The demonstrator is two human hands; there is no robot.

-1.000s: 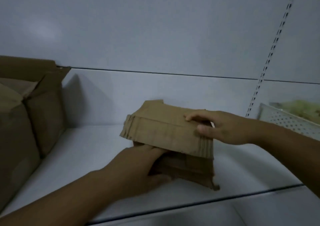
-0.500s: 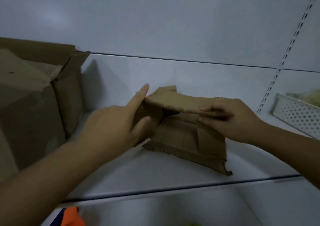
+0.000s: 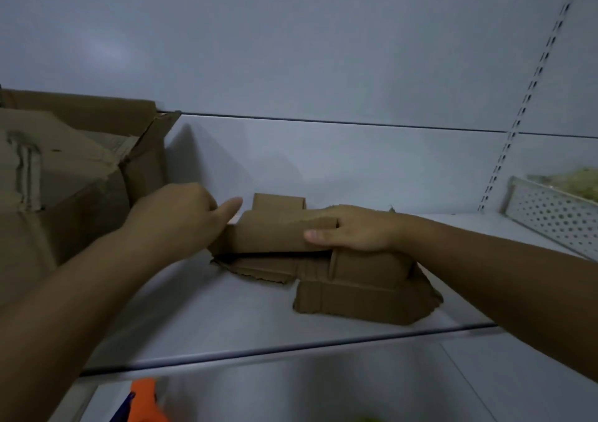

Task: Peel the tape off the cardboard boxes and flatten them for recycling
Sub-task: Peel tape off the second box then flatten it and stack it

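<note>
A small, crumpled brown cardboard box [image 3: 352, 295] lies partly flattened on the white shelf [image 3: 226, 318]. Its upper flap [image 3: 275, 230] is folded over toward the left. My right hand [image 3: 352, 230] grips that flap from the right, thumb on the front face, fingers over the top. My left hand [image 3: 181, 217] sits at the flap's left end with the index finger stretched out above it and the other fingers curled; whether it touches the cardboard is hard to tell. No tape shows on the box.
A large open cardboard box [image 3: 64, 188] fills the shelf's left side, its flap leaning on the back wall. A perforated metal tray [image 3: 556, 214] stands at the right. An orange object [image 3: 145, 402] sits below the shelf's front edge.
The small box has been pressed lower and flatter. My right hand slid along the flap and now clamps it. My left hand pulled back from the flap, leaving its index finger out.
</note>
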